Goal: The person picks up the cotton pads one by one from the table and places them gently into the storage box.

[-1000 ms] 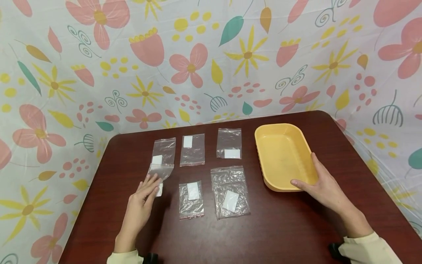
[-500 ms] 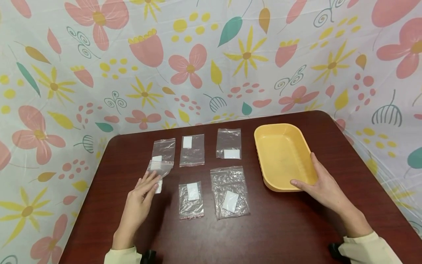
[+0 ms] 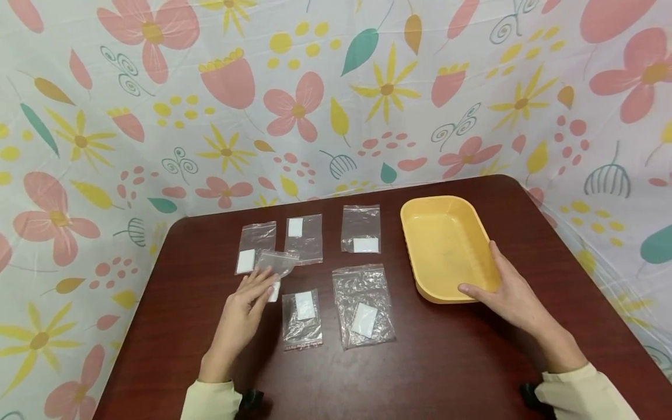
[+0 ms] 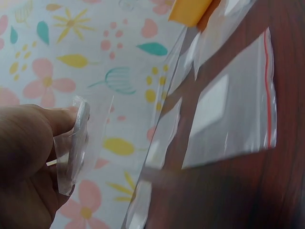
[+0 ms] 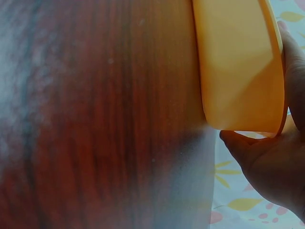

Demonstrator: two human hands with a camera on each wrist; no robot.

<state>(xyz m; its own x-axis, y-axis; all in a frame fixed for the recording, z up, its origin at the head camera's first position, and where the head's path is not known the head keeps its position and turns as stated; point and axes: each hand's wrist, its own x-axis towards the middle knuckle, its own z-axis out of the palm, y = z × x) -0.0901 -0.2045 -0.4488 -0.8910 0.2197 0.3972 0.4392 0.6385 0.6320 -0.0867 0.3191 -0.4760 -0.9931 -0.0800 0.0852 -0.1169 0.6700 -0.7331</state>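
Partly hidden bag (image 3: 277, 265) — left hand (image 3: 244, 309) pinching

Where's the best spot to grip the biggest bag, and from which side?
Probably the big bag is best pinched at its near edge, coming from the person's side. It lies flat on the table, its white insert sits mid-bag, and that edge has bare table before it.
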